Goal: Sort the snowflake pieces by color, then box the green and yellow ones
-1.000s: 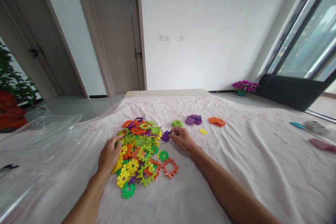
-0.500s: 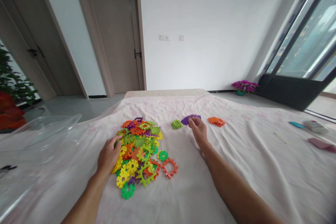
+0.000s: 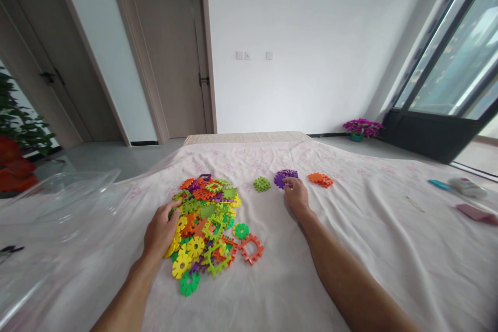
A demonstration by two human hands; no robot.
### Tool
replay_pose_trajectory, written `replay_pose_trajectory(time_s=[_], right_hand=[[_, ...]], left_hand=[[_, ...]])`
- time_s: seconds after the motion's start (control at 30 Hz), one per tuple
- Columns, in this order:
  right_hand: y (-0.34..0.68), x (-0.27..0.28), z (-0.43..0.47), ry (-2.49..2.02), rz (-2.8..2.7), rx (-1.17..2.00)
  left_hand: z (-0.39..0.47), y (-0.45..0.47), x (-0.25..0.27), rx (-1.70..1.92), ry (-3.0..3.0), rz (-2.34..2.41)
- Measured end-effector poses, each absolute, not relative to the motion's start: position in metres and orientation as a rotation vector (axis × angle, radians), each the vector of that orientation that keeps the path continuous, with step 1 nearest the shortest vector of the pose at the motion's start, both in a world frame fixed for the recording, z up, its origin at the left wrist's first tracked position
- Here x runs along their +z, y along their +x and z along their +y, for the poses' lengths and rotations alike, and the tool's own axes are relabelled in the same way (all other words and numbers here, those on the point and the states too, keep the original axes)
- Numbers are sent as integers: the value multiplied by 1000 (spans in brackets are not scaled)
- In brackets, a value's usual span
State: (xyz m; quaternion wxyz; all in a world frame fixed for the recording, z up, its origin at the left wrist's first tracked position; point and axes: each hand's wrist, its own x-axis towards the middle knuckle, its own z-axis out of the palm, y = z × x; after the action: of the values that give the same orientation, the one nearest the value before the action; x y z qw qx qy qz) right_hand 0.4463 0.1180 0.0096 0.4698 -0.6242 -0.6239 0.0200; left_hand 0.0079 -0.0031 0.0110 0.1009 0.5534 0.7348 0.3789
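Note:
My left hand [image 3: 161,225] rests against the left side of a heap of plastic building pieces [image 3: 208,211], its thumb and fingers apart. The heap mixes yellow, green, orange and purple pieces, some flower-shaped, others toothed squares and frames. My right hand [image 3: 298,197] is at the near edge of a small group of purple toothed pieces [image 3: 285,178], its thumb and index slightly apart at the rim. Left of the purple group lie light green pieces [image 3: 262,183]. Orange pieces [image 3: 321,180] lie to its right.
Clear plastic containers [image 3: 58,202] stand at the left. Toward the right edge of the patterned cloth [image 3: 365,238] lie a blue item [image 3: 440,185], a white packet [image 3: 468,187], a thin stick [image 3: 415,204] and a pink item [image 3: 476,213].
The purple piece in my right hand has come down flat with the other purple pieces, and the fingers have loosened and drawn slightly right. My left hand has stayed put.

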Motion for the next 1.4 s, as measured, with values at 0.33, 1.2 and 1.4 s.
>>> replay_pose_trajectory(time_s=[0.33, 1.2, 1.4], right_hand=[[408, 39, 94, -1327, -1736, 204], [358, 48, 62, -1115, -2008, 1237], [390, 47, 81, -1255, -1824, 1128]], left_hand=[[-3, 7, 9, 1120, 1648, 2164], [-2, 8, 11, 1128, 1663, 2182], [-2, 8, 10, 1138, 1675, 2197]])
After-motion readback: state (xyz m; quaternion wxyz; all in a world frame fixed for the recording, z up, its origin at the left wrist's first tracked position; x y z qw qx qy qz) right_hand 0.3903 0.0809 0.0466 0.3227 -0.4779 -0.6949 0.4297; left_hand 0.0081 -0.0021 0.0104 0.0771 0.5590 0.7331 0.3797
